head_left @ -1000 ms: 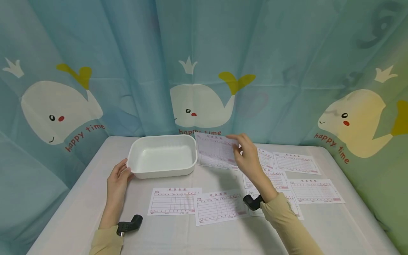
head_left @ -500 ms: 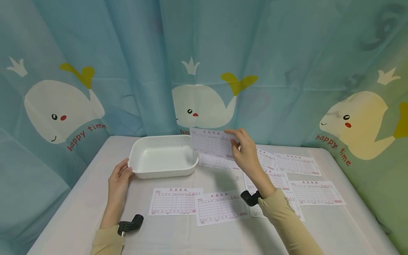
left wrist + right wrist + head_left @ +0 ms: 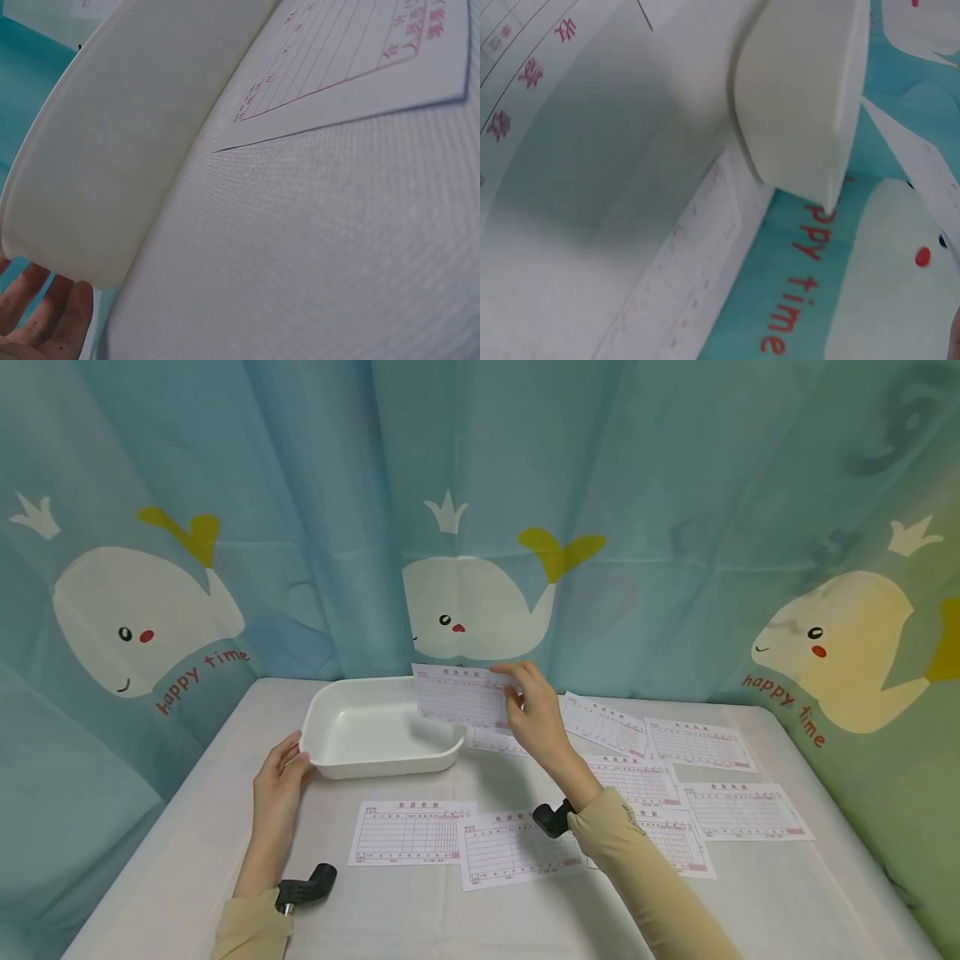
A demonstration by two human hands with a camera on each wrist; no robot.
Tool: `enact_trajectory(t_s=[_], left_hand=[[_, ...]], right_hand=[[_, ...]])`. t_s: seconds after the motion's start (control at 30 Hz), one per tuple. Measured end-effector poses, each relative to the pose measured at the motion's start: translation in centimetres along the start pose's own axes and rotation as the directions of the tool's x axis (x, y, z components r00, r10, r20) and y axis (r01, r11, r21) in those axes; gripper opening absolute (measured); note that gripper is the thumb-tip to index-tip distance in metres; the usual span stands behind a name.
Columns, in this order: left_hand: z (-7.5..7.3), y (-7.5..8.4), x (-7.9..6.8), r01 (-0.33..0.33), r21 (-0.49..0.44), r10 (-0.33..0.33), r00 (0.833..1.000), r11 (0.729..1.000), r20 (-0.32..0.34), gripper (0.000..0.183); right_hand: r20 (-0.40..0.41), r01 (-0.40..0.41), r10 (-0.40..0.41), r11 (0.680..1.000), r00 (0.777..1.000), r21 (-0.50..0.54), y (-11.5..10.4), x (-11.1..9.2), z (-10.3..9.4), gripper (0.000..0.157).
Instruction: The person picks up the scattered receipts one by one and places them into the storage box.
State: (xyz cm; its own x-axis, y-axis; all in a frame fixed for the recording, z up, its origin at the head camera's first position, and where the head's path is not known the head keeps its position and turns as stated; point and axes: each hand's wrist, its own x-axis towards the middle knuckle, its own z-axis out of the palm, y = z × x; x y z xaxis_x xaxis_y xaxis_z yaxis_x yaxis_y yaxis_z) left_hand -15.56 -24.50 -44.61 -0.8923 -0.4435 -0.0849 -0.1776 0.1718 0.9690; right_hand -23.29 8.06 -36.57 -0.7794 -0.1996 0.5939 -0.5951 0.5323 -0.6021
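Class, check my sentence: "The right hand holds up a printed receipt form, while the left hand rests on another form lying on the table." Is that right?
Not quite: the left hand touches the left end of the white tray, as the head view shows. The right hand does hold up a printed receipt form.

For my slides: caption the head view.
Right fingers hold a printed slip near the right end of a white tub; left fingers touch its left side.
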Motion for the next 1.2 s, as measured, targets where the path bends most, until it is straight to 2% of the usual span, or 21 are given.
enact_trajectory(t_s=[0.23, 0.53, 0.73, 1.0, 1.2], left_hand=[[0.1, 0.0, 0.1, -0.012, 0.005, 0.012, 1.000, 1.000, 0.009, 0.049], [0.1, 0.2, 0.1, -0.022, 0.003, 0.022, 1.000, 1.000, 0.009, 0.049], [0.1, 0.2, 0.2, -0.011, 0.015, 0.011, 1.000, 1.000, 0.008, 0.050], [-0.1, 0.1, 0.2, -0.009, 0.002, 0.009, 1.000, 1.000, 0.014, 0.050], [-0.2, -0.1, 0.2, 0.004, -0.009, -0.004, 1.000, 1.000, 0.011, 0.050]], right_hand=[[0.012, -0.016, 0.016, 1.000, 1.000, 0.013, -0.5, 0.7, 2.4, 0.033], [0.059, -0.106, 0.101, 0.991, 0.993, 0.083, -1.4, 1.8, 5.4, 0.033], [0.096, -0.120, 0.113, 0.990, 0.989, 0.076, -1.8, 2.1, 6.9, 0.033], [0.165, -0.192, 0.179, 0.979, 0.970, 0.067, -2.3, 1.8, 8.6, 0.034], [0.171, -0.195, 0.180, 0.978, 0.969, 0.074, -2.6, 1.5, 9.5, 0.033]])
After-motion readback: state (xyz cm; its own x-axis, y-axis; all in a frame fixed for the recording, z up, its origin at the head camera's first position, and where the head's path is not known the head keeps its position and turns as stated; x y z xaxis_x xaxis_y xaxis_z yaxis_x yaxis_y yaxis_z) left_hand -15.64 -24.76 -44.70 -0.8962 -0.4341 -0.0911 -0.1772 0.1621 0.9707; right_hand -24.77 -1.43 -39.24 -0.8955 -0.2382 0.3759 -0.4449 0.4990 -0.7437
